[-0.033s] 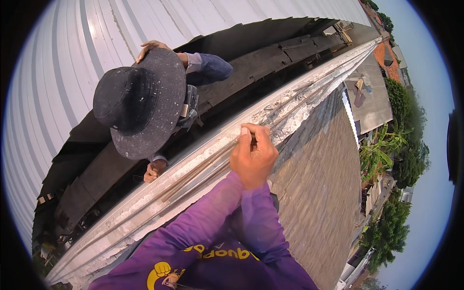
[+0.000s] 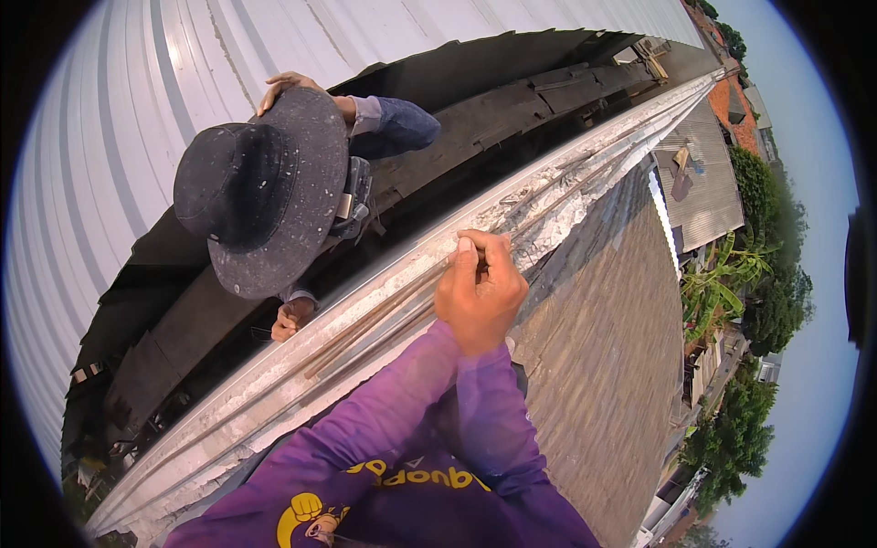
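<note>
My right hand (image 2: pixel 481 297) is closed in a pinch, thumb against the bent forefinger, above the rough whitish wall top (image 2: pixel 265 388). Whatever it grips is hidden or too small to make out. My left forearm, in a purple sleeve (image 2: pixel 384 388), meets the right wrist; the left hand is mostly covered by the right one, its fingers hidden. Just left of my hands, long thin rods (image 2: pixel 365 336) lie along the wall top.
Across the wall, a co-worker in a dark speckled hat (image 2: pixel 265 196) has one hand (image 2: pixel 290 320) by the wall edge, the other on the brim. Beyond are a dark gap and a ribbed white metal roof (image 2: pixel 119 137). A brown corrugated roof (image 2: pixel 603 365) slopes off right.
The co-worker's hat has shifted very slightly to the left and up. My hands hold almost the same position.
</note>
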The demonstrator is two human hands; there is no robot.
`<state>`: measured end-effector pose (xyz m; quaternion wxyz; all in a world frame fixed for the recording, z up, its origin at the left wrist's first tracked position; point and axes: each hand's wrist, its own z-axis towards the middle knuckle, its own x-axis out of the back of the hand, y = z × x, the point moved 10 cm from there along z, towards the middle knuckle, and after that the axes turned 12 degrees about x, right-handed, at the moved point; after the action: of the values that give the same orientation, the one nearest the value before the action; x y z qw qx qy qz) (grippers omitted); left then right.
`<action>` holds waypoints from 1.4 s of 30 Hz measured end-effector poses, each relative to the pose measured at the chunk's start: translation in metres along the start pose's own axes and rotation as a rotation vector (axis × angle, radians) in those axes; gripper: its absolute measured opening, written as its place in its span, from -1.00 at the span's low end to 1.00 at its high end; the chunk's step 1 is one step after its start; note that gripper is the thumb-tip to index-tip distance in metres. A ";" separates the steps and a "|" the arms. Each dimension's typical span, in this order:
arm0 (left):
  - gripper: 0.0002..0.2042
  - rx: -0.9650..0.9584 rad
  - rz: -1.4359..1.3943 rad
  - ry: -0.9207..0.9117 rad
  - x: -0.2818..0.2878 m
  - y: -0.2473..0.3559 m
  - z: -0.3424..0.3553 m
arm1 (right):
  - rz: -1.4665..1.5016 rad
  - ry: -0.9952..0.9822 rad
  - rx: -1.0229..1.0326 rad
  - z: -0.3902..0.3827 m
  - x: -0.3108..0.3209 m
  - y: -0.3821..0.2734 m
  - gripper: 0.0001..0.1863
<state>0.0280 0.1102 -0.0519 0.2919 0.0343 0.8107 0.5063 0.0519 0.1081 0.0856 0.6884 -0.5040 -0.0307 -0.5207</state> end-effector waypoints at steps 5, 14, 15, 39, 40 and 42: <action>-0.78 0.036 -0.072 -0.037 0.003 -0.002 -0.002 | 0.066 0.131 -0.130 -0.008 0.013 0.015 -0.85; -0.78 -0.059 0.136 0.058 0.011 -0.014 0.008 | 0.064 0.042 -0.065 0.004 0.005 0.008 -0.81; -0.78 -0.096 0.223 0.102 0.011 -0.013 0.008 | 0.066 0.057 -0.080 0.004 0.005 0.009 -0.82; -0.85 -0.519 0.999 0.441 -0.020 0.058 -0.016 | 0.299 0.247 -0.341 -0.003 0.011 0.024 -0.66; -0.76 -0.505 1.021 0.424 -0.023 0.053 -0.013 | 0.298 0.245 -0.337 -0.002 0.011 0.023 -0.66; -0.58 -0.483 1.068 0.401 -0.027 0.046 -0.011 | 0.309 0.244 -0.336 -0.001 0.010 0.024 -0.66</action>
<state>0.0343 0.1142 0.0020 -0.1604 0.2726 0.5830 0.7484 0.0738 0.0997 0.0747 0.6650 -0.5436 0.2166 -0.4642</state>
